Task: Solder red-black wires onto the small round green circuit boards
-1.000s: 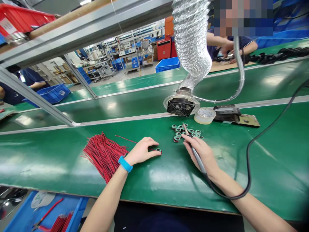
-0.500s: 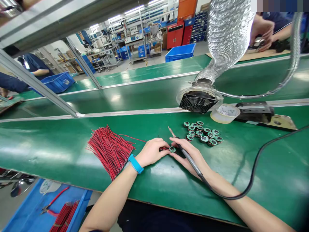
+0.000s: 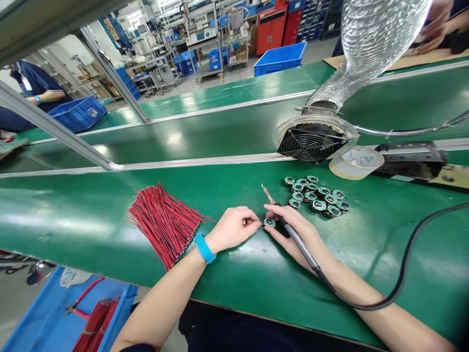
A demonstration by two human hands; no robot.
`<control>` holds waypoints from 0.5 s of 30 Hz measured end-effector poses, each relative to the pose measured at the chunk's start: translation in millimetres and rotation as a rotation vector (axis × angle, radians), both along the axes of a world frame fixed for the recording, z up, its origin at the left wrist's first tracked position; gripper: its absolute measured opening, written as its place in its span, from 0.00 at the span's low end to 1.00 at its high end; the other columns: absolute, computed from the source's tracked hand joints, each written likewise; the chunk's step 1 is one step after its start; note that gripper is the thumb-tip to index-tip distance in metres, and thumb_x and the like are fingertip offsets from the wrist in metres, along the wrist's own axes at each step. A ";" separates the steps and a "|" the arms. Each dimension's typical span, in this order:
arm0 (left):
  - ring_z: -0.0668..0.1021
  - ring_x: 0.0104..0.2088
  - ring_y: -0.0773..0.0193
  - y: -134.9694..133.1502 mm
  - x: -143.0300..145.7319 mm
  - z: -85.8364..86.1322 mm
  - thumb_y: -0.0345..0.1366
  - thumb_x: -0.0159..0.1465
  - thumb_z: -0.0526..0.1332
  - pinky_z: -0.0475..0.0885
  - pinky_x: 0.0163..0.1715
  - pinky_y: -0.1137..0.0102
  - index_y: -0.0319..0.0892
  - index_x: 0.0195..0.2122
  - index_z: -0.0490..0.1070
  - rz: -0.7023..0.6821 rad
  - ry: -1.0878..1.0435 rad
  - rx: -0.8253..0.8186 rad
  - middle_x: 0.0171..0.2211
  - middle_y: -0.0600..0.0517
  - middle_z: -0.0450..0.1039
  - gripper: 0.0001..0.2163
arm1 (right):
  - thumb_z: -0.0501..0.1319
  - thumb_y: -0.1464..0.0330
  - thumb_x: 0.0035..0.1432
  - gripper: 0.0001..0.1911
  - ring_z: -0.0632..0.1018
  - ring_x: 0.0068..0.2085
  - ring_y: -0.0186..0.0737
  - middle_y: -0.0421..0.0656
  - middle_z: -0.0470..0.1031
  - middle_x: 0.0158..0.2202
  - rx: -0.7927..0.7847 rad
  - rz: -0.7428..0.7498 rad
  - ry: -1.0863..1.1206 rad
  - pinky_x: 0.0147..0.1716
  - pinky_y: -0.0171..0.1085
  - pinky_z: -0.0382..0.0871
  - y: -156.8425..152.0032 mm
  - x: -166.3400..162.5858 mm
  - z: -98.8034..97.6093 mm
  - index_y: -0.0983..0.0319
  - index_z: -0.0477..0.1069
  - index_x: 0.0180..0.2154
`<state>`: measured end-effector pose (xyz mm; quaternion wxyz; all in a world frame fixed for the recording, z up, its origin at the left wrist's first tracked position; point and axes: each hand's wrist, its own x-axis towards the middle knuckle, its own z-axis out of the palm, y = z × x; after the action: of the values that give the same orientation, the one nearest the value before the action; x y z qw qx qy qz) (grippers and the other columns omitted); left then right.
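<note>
My left hand [image 3: 234,227], with a blue wristband [image 3: 205,248], is closed in a pinch on a thin red wire [image 3: 210,219]. One end of that wire shows behind the hand, and a bit of red reaches from the fingertips to a small round circuit-board part [image 3: 269,222]. My right hand [image 3: 301,233] grips a soldering iron [image 3: 297,238], its tip pointing up and away above the bench. The thumb and fingers of this same hand also touch the round part. Left of my hands lies a heap of red and black wires [image 3: 164,222]; beyond the right hand stand several similar round parts [image 3: 318,206].
A fume-extractor fan [image 3: 311,145] on a foil duct [image 3: 377,39] hangs behind the parts. Beside it are a white tub [image 3: 355,164] and a metal holder [image 3: 410,159]. The iron's black cable [image 3: 403,264] loops at right. A blue bin [image 3: 40,313] holds pliers [image 3: 82,300] and wire bundles.
The camera view has shifted slightly. My left fingers have drawn a little away from the round part, and the wire's loose end behind the hand looks shorter. My right hand still holds the iron.
</note>
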<state>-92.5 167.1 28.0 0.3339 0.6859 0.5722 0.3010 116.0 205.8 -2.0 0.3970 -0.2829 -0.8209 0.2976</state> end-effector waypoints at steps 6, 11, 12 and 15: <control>0.71 0.27 0.69 -1.7 6.5 3.6 0.34 0.65 0.63 0.63 0.30 0.73 0.39 0.32 0.77 0.039 -0.047 -0.074 0.27 0.54 0.74 0.07 | 0.63 0.69 0.70 0.24 0.78 0.47 0.42 0.44 0.74 0.48 -0.012 -0.014 0.004 0.50 0.40 0.75 -1.2 1.0 0.0 0.53 0.65 0.65; 0.70 0.28 0.70 -2.6 9.4 4.0 0.33 0.64 0.62 0.63 0.30 0.73 0.39 0.32 0.77 0.076 -0.057 -0.055 0.28 0.54 0.74 0.06 | 0.64 0.68 0.70 0.24 0.78 0.45 0.40 0.44 0.74 0.48 0.002 -0.028 0.015 0.50 0.38 0.75 -1.4 1.7 0.1 0.54 0.65 0.65; 0.70 0.28 0.70 -2.7 10.0 3.6 0.33 0.64 0.62 0.63 0.31 0.73 0.39 0.32 0.77 0.085 -0.060 -0.050 0.28 0.54 0.74 0.06 | 0.64 0.68 0.70 0.24 0.78 0.45 0.40 0.44 0.74 0.48 0.012 -0.038 0.018 0.49 0.38 0.75 -1.4 1.4 0.4 0.54 0.66 0.65; 0.70 0.28 0.69 -2.7 11.7 2.2 0.33 0.64 0.62 0.63 0.31 0.73 0.39 0.32 0.77 0.103 -0.069 -0.051 0.28 0.54 0.74 0.06 | 0.66 0.65 0.69 0.25 0.80 0.45 0.40 0.43 0.76 0.47 0.032 -0.097 0.041 0.50 0.38 0.76 -1.9 0.6 2.5 0.54 0.67 0.64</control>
<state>-80.8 164.4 30.2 0.3546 0.6362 0.6024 0.3265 116.6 203.9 0.4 0.4323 -0.3095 -0.8026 0.2706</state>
